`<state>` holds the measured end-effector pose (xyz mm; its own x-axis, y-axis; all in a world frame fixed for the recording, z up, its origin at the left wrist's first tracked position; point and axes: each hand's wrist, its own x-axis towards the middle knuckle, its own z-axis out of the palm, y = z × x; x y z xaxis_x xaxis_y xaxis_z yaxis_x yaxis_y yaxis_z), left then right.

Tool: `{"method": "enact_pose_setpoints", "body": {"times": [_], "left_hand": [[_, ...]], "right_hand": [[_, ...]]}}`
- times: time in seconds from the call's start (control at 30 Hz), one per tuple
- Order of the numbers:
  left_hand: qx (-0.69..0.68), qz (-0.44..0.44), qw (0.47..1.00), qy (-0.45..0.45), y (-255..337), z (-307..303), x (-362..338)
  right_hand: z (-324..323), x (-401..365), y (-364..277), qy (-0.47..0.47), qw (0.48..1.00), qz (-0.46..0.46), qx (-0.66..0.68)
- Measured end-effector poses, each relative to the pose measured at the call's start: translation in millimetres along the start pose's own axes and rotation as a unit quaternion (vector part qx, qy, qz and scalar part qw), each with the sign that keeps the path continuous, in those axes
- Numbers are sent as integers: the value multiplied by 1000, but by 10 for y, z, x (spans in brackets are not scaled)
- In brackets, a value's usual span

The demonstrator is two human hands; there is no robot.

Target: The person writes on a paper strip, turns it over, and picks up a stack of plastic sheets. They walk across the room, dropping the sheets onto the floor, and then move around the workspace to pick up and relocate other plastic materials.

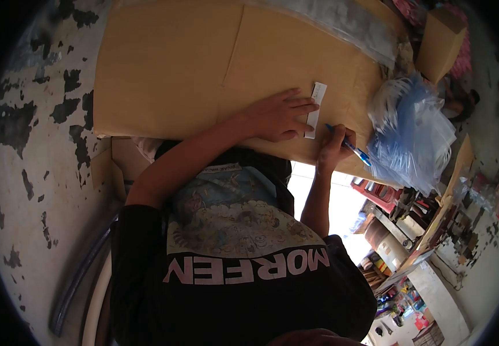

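1. Head view: the white strip (319,91) lies on the brown covering (168,63), flat and narrow, with straight long edges. Faint marks are near its far end, too small for me to read.
2. The left hand (277,117) is open, palm down, with fingers a little spread. It grips nothing; some fingertips rest on the strip and press it from above.
3. The right hand (333,148) is closed around the blue and white pen (360,153), which is slim and tilted. Its tip is just beside the strip, on the right side.
4. The strip looks like paper or thin card, so I judge it very light and easy to bend – it could slide if only one corner is pressed. The best hold is by the long edges, or with flat fingers on the middle.
5. The pen seems light, stiff and smooth, perhaps a bit slippery; the lower barrel is the good place for a pinch.
6. The brown covering is matt, with a long crease. To the right, the plastic bags (416,130) make a soft, shiny, wrinkled heap – near the pen, but not touching the strip.
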<state>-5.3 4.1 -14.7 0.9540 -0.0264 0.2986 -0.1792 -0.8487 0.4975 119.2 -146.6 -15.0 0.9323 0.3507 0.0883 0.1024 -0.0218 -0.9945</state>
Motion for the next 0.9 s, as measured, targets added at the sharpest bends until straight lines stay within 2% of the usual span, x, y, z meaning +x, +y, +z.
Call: {"method": "enact_pose_setpoints", "body": {"times": [0.03,0.17,0.33,0.47,0.53,0.57,0.63,0.67,0.73,0.8,0.87,0.9], "left_hand": [[-2,0,1000,1,0,-1,0],[-7,4,1000,-2,1,-17,7],[-14,15,1000,9,10,-18,15],[-38,14,999,27,14,-68,21],[-69,1,996,47,1,-110,35],[-65,4,997,48,-11,-115,43],[-85,-13,993,86,-14,-63,16],[-86,-10,993,83,-19,-57,8],[-116,-28,987,111,-29,-26,22],[-149,-43,982,112,-37,-7,28],[-176,-62,976,113,-52,-38,35],[-195,-73,972,108,-45,-69,29]], "right_hand": [[20,-6,-38,9,999,22,24],[-42,20,57,21,999,0,29],[-106,53,172,21,990,-102,-100],[56,23,-91,83,981,-123,-127],[29,66,-45,160,950,-188,-191],[-34,99,-91,162,950,-190,-188],[-244,126,-210,44,903,-134,-405],[-248,154,-285,47,903,-131,-405],[-255,246,-460,-50,833,-82,-545],[-287,341,-397,-57,813,-52,-577],[-246,356,-393,42,798,-190,-570],[-223,332,-433,46,799,-188,-570]]}}
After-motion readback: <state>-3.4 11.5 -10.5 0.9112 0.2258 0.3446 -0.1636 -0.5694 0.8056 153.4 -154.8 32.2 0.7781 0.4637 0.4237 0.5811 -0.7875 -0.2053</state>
